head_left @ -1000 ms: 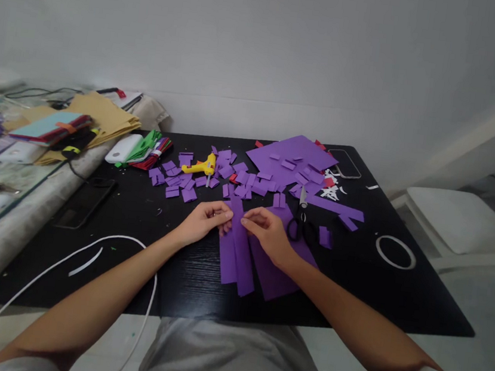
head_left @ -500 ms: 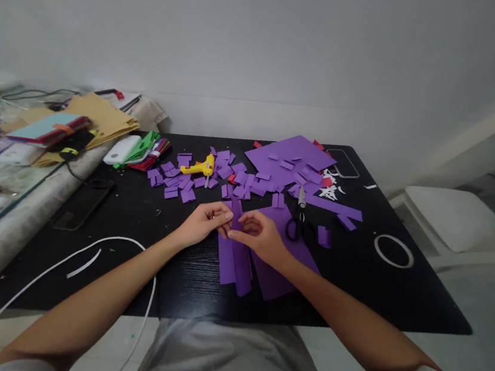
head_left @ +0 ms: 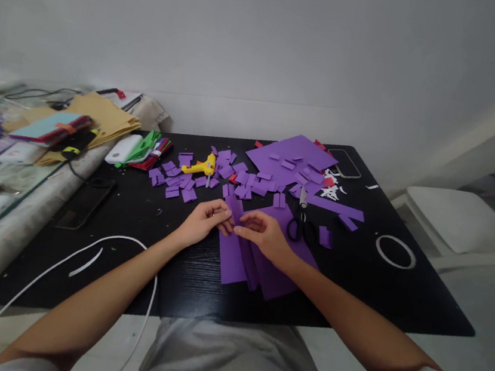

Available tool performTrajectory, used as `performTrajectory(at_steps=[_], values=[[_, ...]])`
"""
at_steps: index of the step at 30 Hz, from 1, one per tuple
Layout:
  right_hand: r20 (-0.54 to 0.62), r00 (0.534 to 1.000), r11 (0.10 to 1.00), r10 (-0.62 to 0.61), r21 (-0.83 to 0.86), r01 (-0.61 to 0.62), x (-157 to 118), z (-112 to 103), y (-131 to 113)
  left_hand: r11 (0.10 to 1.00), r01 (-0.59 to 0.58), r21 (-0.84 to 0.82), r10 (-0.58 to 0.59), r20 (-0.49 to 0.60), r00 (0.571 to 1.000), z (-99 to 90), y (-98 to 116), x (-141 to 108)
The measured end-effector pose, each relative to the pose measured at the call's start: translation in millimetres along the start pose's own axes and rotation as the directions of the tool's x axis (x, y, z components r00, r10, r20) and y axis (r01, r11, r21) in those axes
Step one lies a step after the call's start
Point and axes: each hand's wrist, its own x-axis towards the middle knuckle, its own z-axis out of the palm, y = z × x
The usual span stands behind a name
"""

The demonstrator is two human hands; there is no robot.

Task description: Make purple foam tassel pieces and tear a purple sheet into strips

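Note:
Between my two hands stands a long folded strip of purple paper (head_left: 247, 262), its far end raised and its near end slanting toward the table's front. My left hand (head_left: 207, 221) pinches the strip's left side with thumb and fingers. On the other side my right hand (head_left: 263, 235) has its fingers curled around the strip's right edge. Underneath lie a flat purple sheet (head_left: 229, 267) on the left and a larger purple sheet (head_left: 284, 271) on the right, partly under my right wrist. Black-handled scissors (head_left: 301, 219) rest on the larger sheet's right edge.
Behind my hands lie several small folded purple pieces (head_left: 247, 184), a yellow glue gun (head_left: 200, 166) and a big purple sheet (head_left: 294, 152). A white ring (head_left: 396, 252) is at right. A white cable (head_left: 100, 240) curves across the left, near a dark phone (head_left: 85, 205).
The folded strip has tilted: its far end has moved left and its near end has swung right, over the gap between the sheets. Both hands remain in nearly the same place.

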Motion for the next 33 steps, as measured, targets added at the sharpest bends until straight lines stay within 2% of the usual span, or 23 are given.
performTrajectory(at_steps=[10, 17, 21, 26, 30, 33], values=[[-0.033, 0.999, 0.999, -0.012, 0.045, 0.013, 1, -1, -1, 0.999, -0.007, -0.036, 0.004, -0.086, 0.996, 0.3, 2, 0], [0.021, 0.999, 0.999, -0.037, 0.011, 0.037, -3, 5, 2, 0.998, -0.027, 0.064, 0.032, -0.087, 0.996, 3.6, -1, -1], [0.081, 0.995, 0.998, -0.051, 0.047, 0.047, -6, 9, 3, 0.999, -0.016, 0.05, 0.019, -0.07, 0.997, 6.1, -1, -3], [0.156, 0.986, 0.997, -0.065, 0.061, 0.056, -8, 9, 2, 0.998, 0.044, 0.045, -0.04, -0.073, 0.997, 5.2, 1, -5], [0.198, 0.976, 0.994, -0.094, -0.035, 0.103, -10, 6, -2, 0.995, 0.091, 0.029, -0.09, -0.048, 0.995, 4.9, 5, -6], [0.207, 0.97, 0.976, -0.126, -0.148, 0.158, -13, 4, -6, 0.982, 0.187, -0.039, -0.186, 0.024, 0.982, 5.0, 9, -7]])
